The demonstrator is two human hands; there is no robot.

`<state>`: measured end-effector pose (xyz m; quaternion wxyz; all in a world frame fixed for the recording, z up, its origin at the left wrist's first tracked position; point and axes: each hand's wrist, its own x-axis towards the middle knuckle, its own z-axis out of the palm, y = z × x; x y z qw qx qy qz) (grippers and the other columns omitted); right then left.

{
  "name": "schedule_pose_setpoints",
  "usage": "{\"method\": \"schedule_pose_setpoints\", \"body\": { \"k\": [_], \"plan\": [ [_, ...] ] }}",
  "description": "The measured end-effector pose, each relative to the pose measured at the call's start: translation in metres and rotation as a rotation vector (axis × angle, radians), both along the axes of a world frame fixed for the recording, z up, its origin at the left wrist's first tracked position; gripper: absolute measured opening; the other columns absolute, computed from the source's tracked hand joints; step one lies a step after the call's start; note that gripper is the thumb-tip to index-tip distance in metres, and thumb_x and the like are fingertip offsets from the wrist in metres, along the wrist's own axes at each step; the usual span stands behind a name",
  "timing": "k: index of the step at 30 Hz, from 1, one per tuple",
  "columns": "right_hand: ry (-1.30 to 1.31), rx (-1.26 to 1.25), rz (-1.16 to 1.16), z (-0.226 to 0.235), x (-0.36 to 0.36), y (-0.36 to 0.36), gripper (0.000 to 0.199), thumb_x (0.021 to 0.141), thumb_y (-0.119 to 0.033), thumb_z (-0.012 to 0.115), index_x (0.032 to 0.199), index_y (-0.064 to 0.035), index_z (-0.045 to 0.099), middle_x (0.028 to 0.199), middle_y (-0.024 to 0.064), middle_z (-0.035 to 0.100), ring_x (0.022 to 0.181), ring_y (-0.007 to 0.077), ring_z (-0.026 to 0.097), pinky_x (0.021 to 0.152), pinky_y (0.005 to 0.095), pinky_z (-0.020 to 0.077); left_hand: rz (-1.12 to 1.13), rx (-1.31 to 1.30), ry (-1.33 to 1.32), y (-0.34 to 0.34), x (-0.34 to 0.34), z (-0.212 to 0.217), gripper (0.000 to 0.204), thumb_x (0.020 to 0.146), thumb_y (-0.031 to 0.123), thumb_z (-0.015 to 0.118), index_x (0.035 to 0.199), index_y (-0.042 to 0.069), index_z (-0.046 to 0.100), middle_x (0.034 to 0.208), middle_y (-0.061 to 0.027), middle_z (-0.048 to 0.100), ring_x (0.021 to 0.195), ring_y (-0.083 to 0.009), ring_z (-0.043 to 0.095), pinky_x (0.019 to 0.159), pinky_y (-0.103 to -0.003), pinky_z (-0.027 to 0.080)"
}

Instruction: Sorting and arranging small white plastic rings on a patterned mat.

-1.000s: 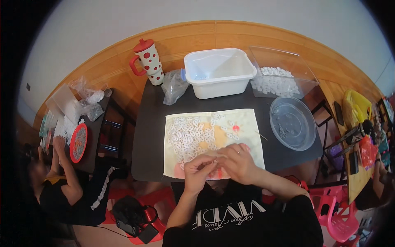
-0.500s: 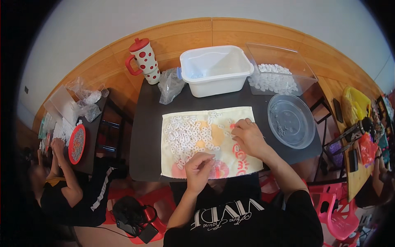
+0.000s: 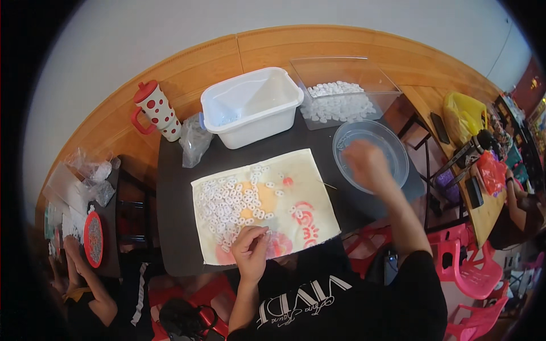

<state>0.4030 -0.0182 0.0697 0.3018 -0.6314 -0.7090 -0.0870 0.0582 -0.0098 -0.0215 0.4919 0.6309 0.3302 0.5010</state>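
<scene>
My left hand (image 3: 251,250) is over the near edge of a cream printed cloth (image 3: 301,165), its thumb and fingers pinched together. Whatever small thing may be at the fingertips is too small to make out. Many small white oval pieces with holes (image 3: 219,204) lie spread over the cloth's left half, with a few loose ones to the right. My right hand (image 3: 368,163) is over the round clear plastic tub (image 3: 401,153), smeared by motion, so its fingers cannot be read. Small dark bits (image 3: 343,143) lie inside the tub, partly hidden by the hand.
Along the table's back stand a white basin (image 3: 253,128), a clear bin of white pieces (image 3: 338,102), a plastic bag (image 3: 195,142) and a dotted tumbler (image 3: 158,111). A thin stick (image 3: 330,186) lies by the cloth's right edge. A person (image 3: 96,273) works at the left table.
My right hand has left the cloth's right side and moved right to the tub. The left hand stays pinched over the cloth's near edge. The whole view has turned to the right.
</scene>
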Motion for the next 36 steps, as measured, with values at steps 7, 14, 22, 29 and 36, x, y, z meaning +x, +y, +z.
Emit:
{"method": "schedule_pose_setpoints", "body": {
  "k": [7, 14, 22, 29, 36],
  "plan": [
    [0.005, -0.364, -0.23, -0.028, 0.071, -0.022, 0.016, 0.076, -0.004, 0.06, 0.088, -0.006, 0.071, 0.086, 0.0194, 0.07, 0.083, 0.0404, 0.066, 0.073, 0.0501, 0.052, -0.016, -0.005, 0.059, 0.002, 0.004, 0.007, 0.023, 0.082, -0.013, 0.066, 0.102, -0.004, 0.071, 0.095, -0.0042, 0.061, 0.081, -0.009, 0.054, 0.068, -0.02, 0.042],
    [-0.217, -0.445, -0.278, -0.035, 0.051, -0.004, 0.013, 0.074, -0.004, 0.061, 0.086, -0.0044, 0.067, 0.083, 0.0189, 0.068, 0.083, 0.042, 0.065, 0.073, 0.0505, 0.0518, -0.002, -0.013, 0.044, 0.001, 0.005, 0.007, 0.022, 0.081, -0.013, 0.065, 0.101, -0.004, 0.071, 0.093, -0.005, 0.062, 0.079, -0.009, 0.055, 0.067, -0.02, 0.042],
    [-0.011, -0.25, -0.107, -0.032, 0.054, -0.003, 0.018, 0.076, 0.002, 0.054, 0.09, 0.0008, 0.065, 0.089, 0.022, 0.066, 0.084, 0.0428, 0.064, 0.074, 0.0485, 0.0511, -0.012, 0.029, 0.079, 0.002, 0.005, 0.009, 0.02, 0.082, -0.011, 0.066, 0.099, -0.004, 0.071, 0.091, -0.0064, 0.063, 0.08, -0.011, 0.057, 0.068, -0.022, 0.044],
    [0.782, -0.358, 0.476, -0.01, -0.093, -0.014, 0.021, 0.085, 0.009, 0.059, 0.104, -0.0001, 0.066, 0.085, 0.0061, 0.06, 0.079, 0.0149, 0.059, 0.07, 0.0273, 0.0468, -0.027, -0.024, 0.04, 0.002, 0.001, 0.005, 0.021, 0.084, -0.011, 0.067, 0.103, -0.004, 0.07, 0.094, -0.006, 0.063, 0.082, -0.0105, 0.058, 0.07, -0.022, 0.045],
    [0.079, -0.055, 0.427, -0.057, -0.159, -0.006, 0.02, 0.071, -0.001, 0.065, 0.09, -0.0054, 0.065, 0.081, 0.0092, 0.057, 0.077, 0.0306, 0.057, 0.067, 0.0407, 0.0463, 0.002, -0.085, -0.094, -0.003, 0.005, 0.002, 0.021, 0.085, -0.01, 0.067, 0.105, -0.004, 0.069, 0.095, -0.0052, 0.064, 0.081, -0.0083, 0.059, 0.069, -0.021, 0.047]
  ]
}}
